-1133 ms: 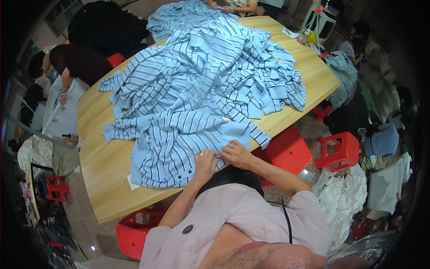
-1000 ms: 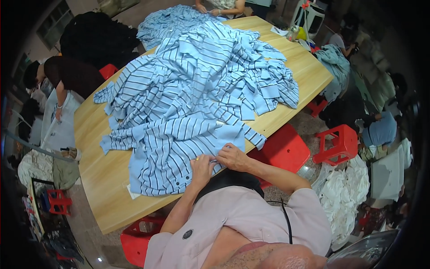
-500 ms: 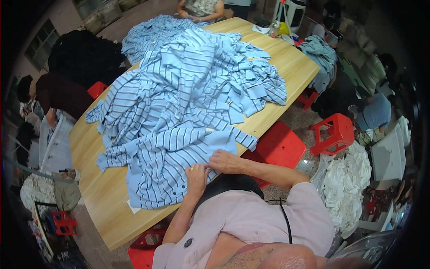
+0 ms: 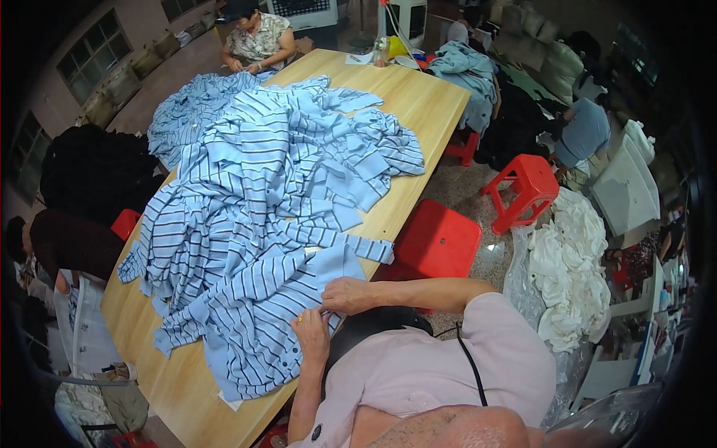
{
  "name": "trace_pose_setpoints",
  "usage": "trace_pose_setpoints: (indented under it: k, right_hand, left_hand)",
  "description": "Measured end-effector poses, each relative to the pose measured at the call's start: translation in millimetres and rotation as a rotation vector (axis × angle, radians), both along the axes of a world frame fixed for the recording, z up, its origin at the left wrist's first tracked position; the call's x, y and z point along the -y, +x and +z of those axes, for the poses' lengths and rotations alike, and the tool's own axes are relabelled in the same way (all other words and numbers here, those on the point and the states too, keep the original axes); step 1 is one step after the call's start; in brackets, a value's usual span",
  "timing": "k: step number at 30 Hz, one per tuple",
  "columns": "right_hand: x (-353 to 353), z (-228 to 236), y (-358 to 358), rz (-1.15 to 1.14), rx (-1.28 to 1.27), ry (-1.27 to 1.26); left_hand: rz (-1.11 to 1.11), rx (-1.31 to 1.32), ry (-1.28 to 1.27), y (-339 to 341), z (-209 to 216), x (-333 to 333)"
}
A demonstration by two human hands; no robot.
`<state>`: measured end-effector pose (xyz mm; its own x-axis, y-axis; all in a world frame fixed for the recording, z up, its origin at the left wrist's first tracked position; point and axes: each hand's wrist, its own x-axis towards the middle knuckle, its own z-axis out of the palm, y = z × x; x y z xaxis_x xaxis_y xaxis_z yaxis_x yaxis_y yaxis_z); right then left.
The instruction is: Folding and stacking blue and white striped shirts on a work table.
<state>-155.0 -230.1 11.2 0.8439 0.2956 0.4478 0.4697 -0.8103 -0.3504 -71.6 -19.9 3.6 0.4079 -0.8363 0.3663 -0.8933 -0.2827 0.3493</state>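
Note:
A light blue shirt [image 4: 258,317] with dark stripes lies spread at the table's near edge, with small dark buttons along its lower side. My left hand [image 4: 311,333], a ring on one finger, is closed on the shirt's near edge. Right beside it, my right hand [image 4: 346,296] pinches the same edge, fingers bent and pressed together. Whatever lies under the fingertips is too small to make out. Beyond this shirt rises a large heap of similar striped shirts [image 4: 246,149], partly overlapped by it.
The wooden table [image 4: 418,97] carries the heap. Red stools [image 4: 441,243] stand at its right side. White cloth [image 4: 571,261] is piled on the floor at right. A person [image 4: 261,41] sits at the far end, hands on striped fabric. Black cloth [image 4: 93,168] is heaped at left.
The whole view has shifted, so the table and heap appear lower and further left, and more of the far person shows. Both hands stay at the same shirt edge.

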Motion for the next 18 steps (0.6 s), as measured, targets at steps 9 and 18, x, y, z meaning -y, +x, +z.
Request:
trace_pose_setpoints:
  k: [9, 18]
  right_hand:
    - [-0.3, -4.5, -5.9, 0.025, 0.012, -0.044]
    - [1.0, -10.4, -3.0, 0.028, 0.086, -0.011]
  left_hand:
    - [-0.008, -0.058, -0.035, -2.2, 4.4, -3.2]
    - [0.045, -0.02, 0.003, -8.1, 0.4, 2.5]
